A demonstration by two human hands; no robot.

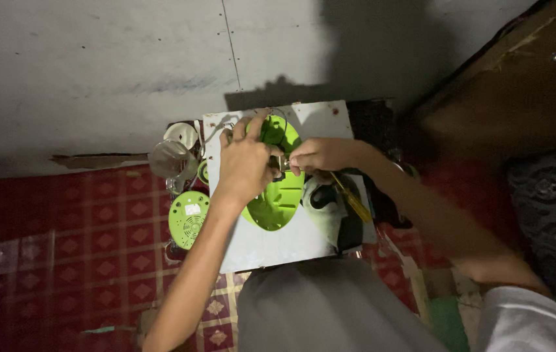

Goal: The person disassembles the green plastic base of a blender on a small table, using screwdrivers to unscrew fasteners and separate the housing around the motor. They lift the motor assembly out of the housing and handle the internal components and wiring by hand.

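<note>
gripping green housing (276,195), both hands (284,161)

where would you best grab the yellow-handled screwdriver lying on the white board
Take the screwdriver by its yellow handle, the thick end pointing toward the person and to the right. Come from above on the right side, fingers across the handle. It lies flat and slanted on the white board, and its tip end runs up under the right hand, so that end is blocked.

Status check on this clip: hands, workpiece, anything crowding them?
Left hand gripping green shell. Right hand pinching small metal part at its middle. Yellow-handled screwdriver beside; green round base left of board.
</note>
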